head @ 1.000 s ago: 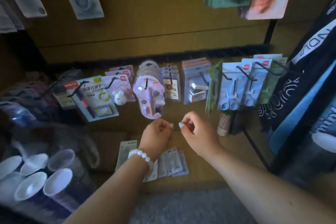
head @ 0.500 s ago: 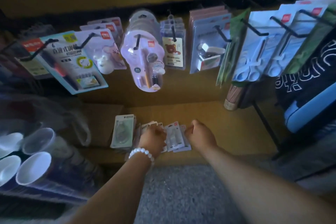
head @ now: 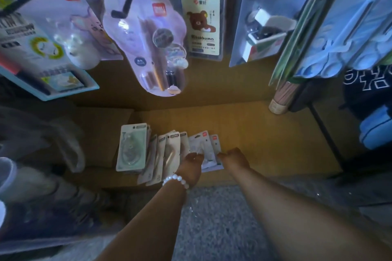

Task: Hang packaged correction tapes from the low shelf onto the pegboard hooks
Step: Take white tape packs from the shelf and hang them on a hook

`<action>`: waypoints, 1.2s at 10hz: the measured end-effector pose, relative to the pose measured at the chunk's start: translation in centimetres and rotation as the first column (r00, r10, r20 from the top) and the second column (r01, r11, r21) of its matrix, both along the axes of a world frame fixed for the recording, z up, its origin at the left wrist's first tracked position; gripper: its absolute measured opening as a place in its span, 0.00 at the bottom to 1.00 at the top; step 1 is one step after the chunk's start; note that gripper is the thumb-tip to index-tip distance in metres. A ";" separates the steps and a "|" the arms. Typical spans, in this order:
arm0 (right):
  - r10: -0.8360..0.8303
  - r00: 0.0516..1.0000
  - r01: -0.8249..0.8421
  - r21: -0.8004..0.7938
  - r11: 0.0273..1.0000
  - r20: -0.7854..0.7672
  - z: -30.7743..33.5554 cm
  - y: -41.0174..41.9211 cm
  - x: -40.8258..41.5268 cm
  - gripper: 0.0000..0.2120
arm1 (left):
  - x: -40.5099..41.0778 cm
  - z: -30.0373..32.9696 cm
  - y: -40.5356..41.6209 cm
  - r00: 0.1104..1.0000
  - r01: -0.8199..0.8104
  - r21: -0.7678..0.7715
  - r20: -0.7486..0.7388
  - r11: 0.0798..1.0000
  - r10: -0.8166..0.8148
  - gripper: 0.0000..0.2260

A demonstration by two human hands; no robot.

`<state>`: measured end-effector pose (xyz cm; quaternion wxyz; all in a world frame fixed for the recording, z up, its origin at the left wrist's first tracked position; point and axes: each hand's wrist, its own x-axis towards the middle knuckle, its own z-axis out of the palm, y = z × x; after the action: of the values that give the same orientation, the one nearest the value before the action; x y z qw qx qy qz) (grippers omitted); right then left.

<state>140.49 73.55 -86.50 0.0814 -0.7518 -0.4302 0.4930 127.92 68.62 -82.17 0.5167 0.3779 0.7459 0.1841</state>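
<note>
Several packaged correction tapes lie fanned on the low wooden shelf (head: 265, 133). A green-white pack (head: 132, 147) is at the left, beige packs (head: 169, 150) are in the middle, and pale packs (head: 201, 144) are at the right. My left hand (head: 191, 165), with a bead bracelet on its wrist, rests on the pale packs, fingers curled down. My right hand (head: 234, 159) touches the right edge of the same pile. Whether either hand grips a pack is not clear. Above hang black pegboard hooks (head: 125, 6) loaded with stationery.
Hanging blister packs crowd the space above the shelf: a purple pen set (head: 148, 38), a bear-printed card (head: 202, 25), blue packs (head: 350, 34) at the right. A black rack leg (head: 324, 133) stands at the right. Plastic cups (head: 8, 176) sit at the left. Grey carpet (head: 212, 229) lies below.
Both hands dropped from the hanging purple pack down to the pile on the low shelf. The view has tilted down and moved closer.
</note>
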 end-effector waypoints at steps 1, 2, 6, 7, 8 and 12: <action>-0.093 0.995 0.091 -0.051 0.994 -0.031 0.2 0.4 -0.7 0.21 | 0.2 -1.0 0.8 0.999 -0.032 -0.031 0.034 0.999 0.033 0.22; -0.142 0.988 0.137 -0.086 0.987 -0.061 -1.0 0.8 -0.9 0.16 | 0.2 -1.8 1.3 0.996 -0.041 -0.066 0.083 0.997 0.046 0.28; -0.195 0.967 0.163 -0.190 0.968 -0.162 -1.6 0.4 -2.1 0.19 | 0.7 -3.7 2.3 0.998 -0.022 -0.022 0.063 1.000 0.023 0.27; -0.185 0.977 0.162 -0.198 0.967 -0.103 -1.9 0.6 -2.6 0.21 | 0.4 -4.2 2.1 0.997 -0.075 -0.017 0.026 0.997 0.075 0.24; -0.165 0.986 0.155 -0.195 0.969 -0.036 -2.0 0.8 -2.9 0.21 | 0.1 -4.6 2.4 0.996 -0.078 -0.012 0.040 0.997 0.079 0.24; -0.210 0.977 0.194 -0.240 0.951 -0.043 -2.4 1.2 -4.3 0.27 | -0.6 -6.0 2.5 0.966 -0.080 -0.093 0.238 0.992 0.100 0.29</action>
<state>136.15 74.79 -88.88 0.0568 -0.7790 -0.2870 0.5547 127.30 71.14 -88.18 0.6102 0.2965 0.7006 0.2210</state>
